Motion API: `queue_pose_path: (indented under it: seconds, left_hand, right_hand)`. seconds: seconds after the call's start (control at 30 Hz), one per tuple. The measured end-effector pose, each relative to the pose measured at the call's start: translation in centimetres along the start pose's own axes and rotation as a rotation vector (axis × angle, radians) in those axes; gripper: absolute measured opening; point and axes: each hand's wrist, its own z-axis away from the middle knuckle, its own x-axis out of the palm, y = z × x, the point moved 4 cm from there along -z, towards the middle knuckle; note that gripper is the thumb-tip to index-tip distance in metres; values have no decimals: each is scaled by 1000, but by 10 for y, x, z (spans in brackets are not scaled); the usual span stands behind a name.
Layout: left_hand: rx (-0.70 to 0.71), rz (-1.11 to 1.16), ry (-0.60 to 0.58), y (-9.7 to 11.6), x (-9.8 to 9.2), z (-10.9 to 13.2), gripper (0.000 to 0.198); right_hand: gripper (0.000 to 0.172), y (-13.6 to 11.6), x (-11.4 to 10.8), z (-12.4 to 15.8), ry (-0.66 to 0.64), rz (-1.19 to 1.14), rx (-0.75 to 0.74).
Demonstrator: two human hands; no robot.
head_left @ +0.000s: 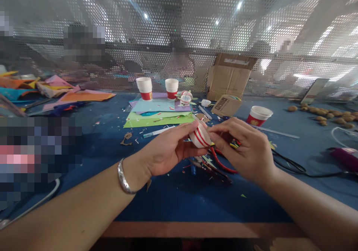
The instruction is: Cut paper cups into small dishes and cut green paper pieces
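Note:
A cut-down white paper cup [200, 136] with red stripes is held above the middle of the table, tilted. My left hand [170, 146] wraps its thumb and fingers around the cup from the left. From the other side my right hand [243, 145] pinches the cup's right edge between thumb and fingertips; whether something thin is also in that pinch is hidden. Below the cup lie red-handled pliers [223, 163] and paper scraps, partly covered by the right hand. A pen [159, 132] rests behind my left wrist.
Stacked paper cups [144, 89] and coloured paper sheets [156, 118] stand at the back. A cardboard box [229, 78], a red-and-white cup [259, 115], walnuts [332, 113] and a purple tool [345, 158] with a black cable are rightward. Folded coloured paper [86, 95] lies left.

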Motion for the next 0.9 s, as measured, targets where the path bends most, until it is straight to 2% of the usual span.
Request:
queue_pose_path:
  seconds: [0.13,0.3,0.53,0.67,0.9]
  left_hand:
    - [4,25,43,0,-2,-2,24]
    - [35,19,43,-1,-2,-1,22]
    - [-52,-35,78,-5,-1,0,36]
    - [-108,-28,64,-7,0,-1,38]
    - [-84,-33,32,-7,-2,0,36]
  right_hand:
    - [13,-3,2,-1,-91,-98,-69]
    - [11,-1,6,-1,-151,-135,-69]
    - [10,-2,6,-1,-191,-138,-48]
    - [9,-4,5,-2,-231,-182,-55]
    - [9,-3,7,-2,-289,-195,-45]
